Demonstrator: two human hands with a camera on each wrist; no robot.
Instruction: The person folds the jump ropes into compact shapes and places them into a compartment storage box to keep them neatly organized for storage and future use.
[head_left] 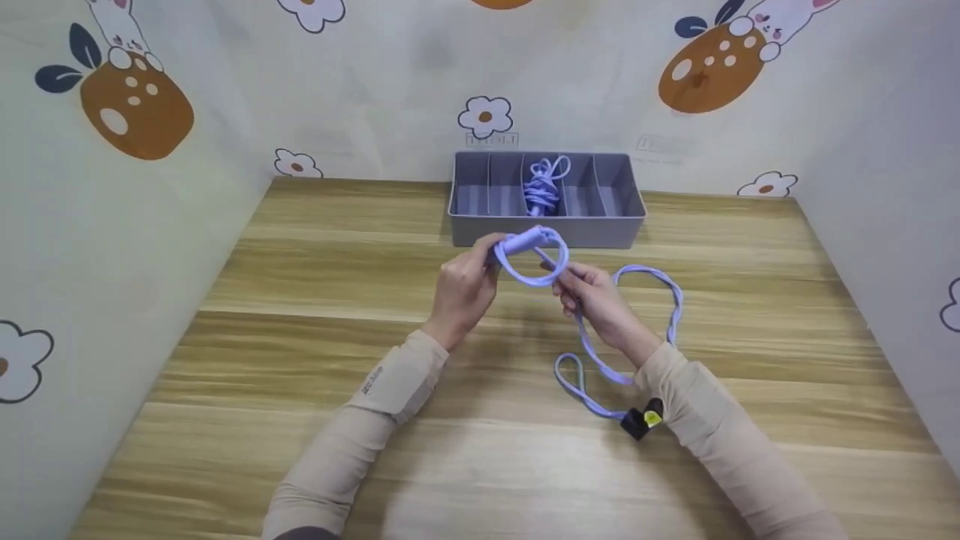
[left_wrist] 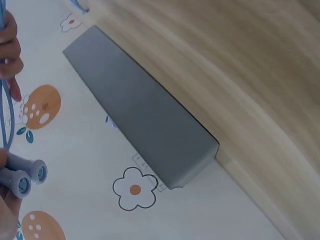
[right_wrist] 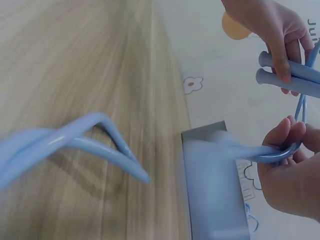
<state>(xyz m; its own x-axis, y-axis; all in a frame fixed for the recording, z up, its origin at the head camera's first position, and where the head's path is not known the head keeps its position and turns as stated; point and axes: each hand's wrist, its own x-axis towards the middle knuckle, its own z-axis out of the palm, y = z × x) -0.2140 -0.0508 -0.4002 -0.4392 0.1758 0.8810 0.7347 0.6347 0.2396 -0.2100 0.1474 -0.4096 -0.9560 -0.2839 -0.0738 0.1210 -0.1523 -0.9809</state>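
Note:
My left hand (head_left: 465, 289) grips the two blue-lavender handles (right_wrist: 292, 82) of a jump rope side by side, seen in both wrist views. A loop of the rope (head_left: 531, 282) curves around beside the handles. To its right, my right hand (head_left: 600, 300) pinches the doubled rope between thumb and fingers. The rest of the rope (head_left: 676, 307) trails from that hand in a loose bend over the wooden table, ending in a narrow loop (head_left: 570, 367). Part of this length is hidden behind the right forearm. In the right wrist view, the swinging rope is partly blurred.
A grey divided box (head_left: 547, 232) stands at the table's back edge. Its middle compartment holds a wound-up jump rope (head_left: 541, 191). A small black item with a yellow mark (head_left: 636, 424) shows at the right sleeve. Patterned white walls enclose the wooden table (head_left: 315, 300).

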